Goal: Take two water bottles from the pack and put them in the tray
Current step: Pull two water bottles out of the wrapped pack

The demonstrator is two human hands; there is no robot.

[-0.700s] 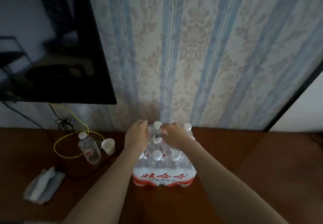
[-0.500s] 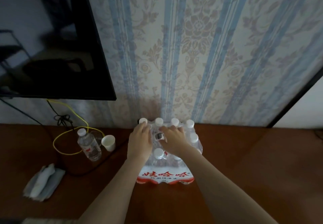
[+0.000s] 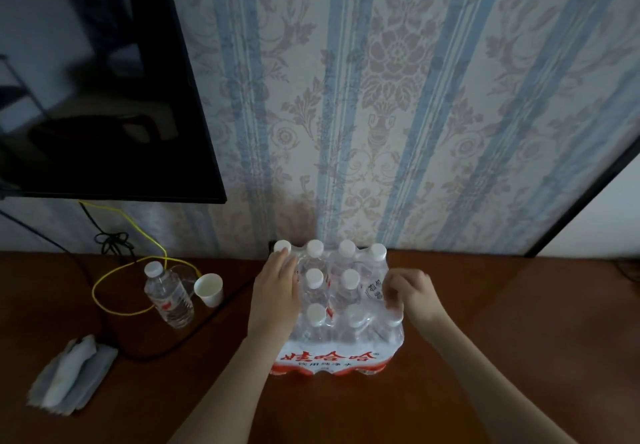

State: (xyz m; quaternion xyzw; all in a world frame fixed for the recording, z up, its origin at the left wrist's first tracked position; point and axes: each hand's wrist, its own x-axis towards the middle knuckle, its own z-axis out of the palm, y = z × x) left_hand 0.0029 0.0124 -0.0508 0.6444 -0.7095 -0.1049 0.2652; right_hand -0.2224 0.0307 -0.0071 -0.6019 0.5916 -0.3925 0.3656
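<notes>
— Where's the pack?

— Shrink-wrapped pack of water bottles [image 3: 341,319] standing on the brown wooden tabletop [image 3: 502,339], pushed against the striped floral wallpaper [image 3: 381,97]; white caps showing through the clear film; red-and-white label band along the near edge.

— And the hands?

— Left hand [image 3: 277,291] laid flat, fingers spread, on the pack's left side, fingertips by the far-left cap; right hand [image 3: 412,293] curled, pinching the plastic film at the pack's right edge.

— Anything beside it?

— To the left, well apart: single water bottle [image 3: 168,296] upright; white paper cup [image 3: 209,289] just beside; yellow cable [image 3: 117,291] looped behind; folded grey cloth [image 3: 74,376] nearer; dark TV screen [image 3: 104,80] on the wall above.
</notes>
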